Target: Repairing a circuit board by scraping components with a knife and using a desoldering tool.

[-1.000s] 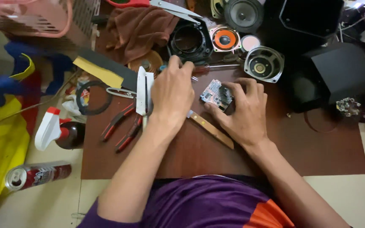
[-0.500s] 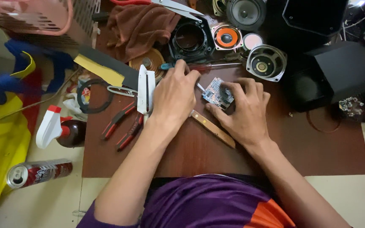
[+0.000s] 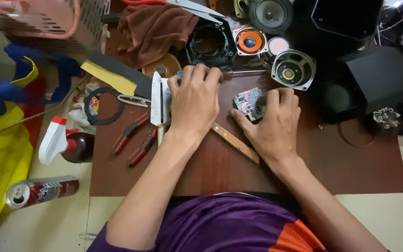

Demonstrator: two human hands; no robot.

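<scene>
Since 1 s ago, left hand has slid far-left onto screwdriver, fingers curled on it; right hand pinches small circuit board w/ thumb & fingers, mid brown table.

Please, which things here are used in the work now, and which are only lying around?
In use:
- small circuit board, touched by the right hand
- screwdriver, under the fingers of the left hand

Only lying around:
- red-handled pliers
- brown cloth
- loose speaker
- spray bottle
- drink can
- black speaker box
</scene>
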